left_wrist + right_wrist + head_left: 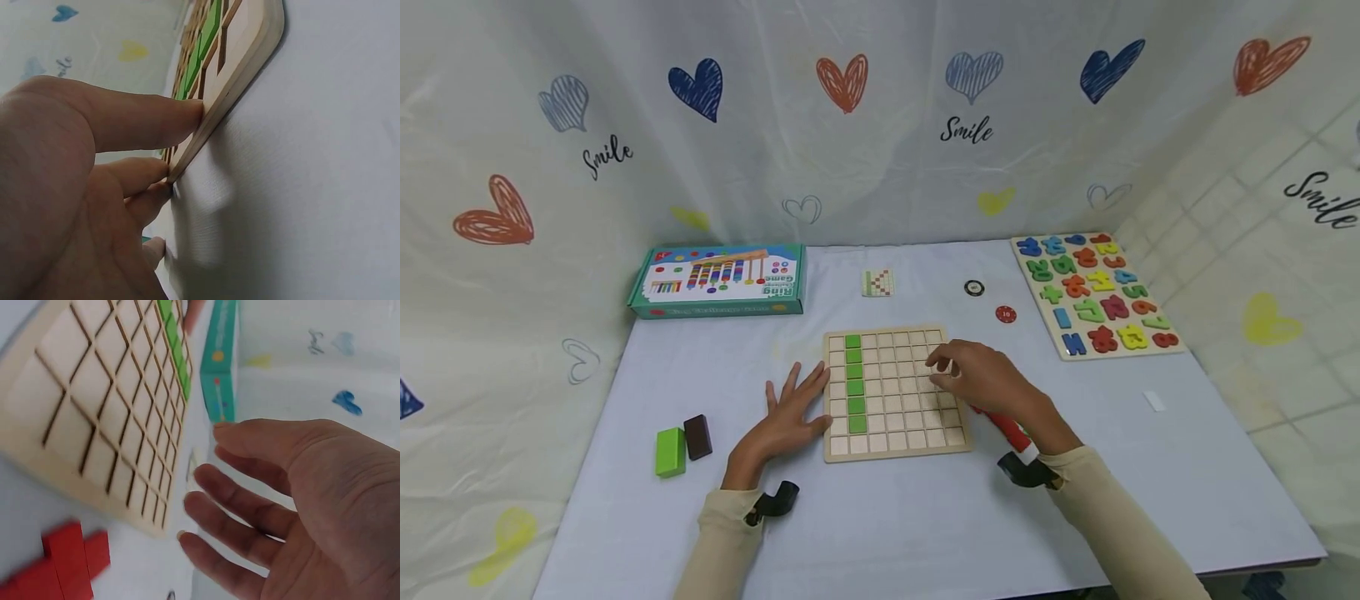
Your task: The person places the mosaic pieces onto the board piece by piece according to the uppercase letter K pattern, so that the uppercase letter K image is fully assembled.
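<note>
A wooden grid board (897, 452) lies at the table's middle, with several green square tiles (855, 387) in one column near its left side. My left hand (786, 425) has its fingers spread and touches the board's left edge; in the left wrist view the thumb (150, 122) meets the rim. Over the board's right side hovers my right hand (981, 375), fingers loosely bent and nothing visible between them. The right wrist view shows those fingers (237, 512) apart from the board. Red tiles (69, 562) lie beside the board, partly hidden under the right wrist in the head view.
A green block (670, 452) and a dark brown block (697, 437) stand at left. Behind are a boxed game (718, 283), a small patterned card (877, 283), a black chip (973, 288) and a red chip (1006, 314). A number puzzle board (1093, 296) lies back right, a white piece (1153, 402) nearer.
</note>
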A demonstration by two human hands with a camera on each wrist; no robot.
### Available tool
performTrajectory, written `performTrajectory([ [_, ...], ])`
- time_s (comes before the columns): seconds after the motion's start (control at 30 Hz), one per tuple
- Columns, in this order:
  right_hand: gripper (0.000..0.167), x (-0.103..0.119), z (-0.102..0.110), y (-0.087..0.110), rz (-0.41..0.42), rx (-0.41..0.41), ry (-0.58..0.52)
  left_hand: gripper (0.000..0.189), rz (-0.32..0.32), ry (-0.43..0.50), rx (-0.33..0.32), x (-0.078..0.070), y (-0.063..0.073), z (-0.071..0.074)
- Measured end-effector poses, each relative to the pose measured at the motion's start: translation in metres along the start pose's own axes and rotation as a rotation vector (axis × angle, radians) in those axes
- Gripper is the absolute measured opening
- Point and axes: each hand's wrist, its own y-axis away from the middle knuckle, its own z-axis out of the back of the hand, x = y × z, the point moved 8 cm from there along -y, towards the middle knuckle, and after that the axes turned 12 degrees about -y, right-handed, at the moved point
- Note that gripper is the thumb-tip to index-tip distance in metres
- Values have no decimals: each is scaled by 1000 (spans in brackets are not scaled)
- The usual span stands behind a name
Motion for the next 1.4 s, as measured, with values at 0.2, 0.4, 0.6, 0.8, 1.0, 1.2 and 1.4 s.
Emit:
performTrajectory([
  [0.2, 34, -36, 31, 18, -111, 20, 2, 84, 0, 1, 1, -1, 0, 0],
  [0.4, 37, -77, 50, 43, -232, 91, 3, 84, 3, -15, 12, 0, 3, 0],
  [0.6, 41, -111, 44, 73, -368, 263, -42, 84, -8, -14, 11, -1, 3, 2],
  [0.8, 44, -124, 33, 85, -405, 308, -96, 84, -16, -12, 0, -2, 3, 3],
  [1.0, 35, -120, 27, 87, -354, 307, -153, 83, -23, -5, -12, -3, 3, 2],
  [1.2, 36, -121, 25, 86, -343, 288, -182, 83, -23, -5, -15, -3, 3, 1],
  [1.4, 32, -127, 29, 84, -303, 253, -208, 83, -24, 0, -22, -2, 3, 1],
])
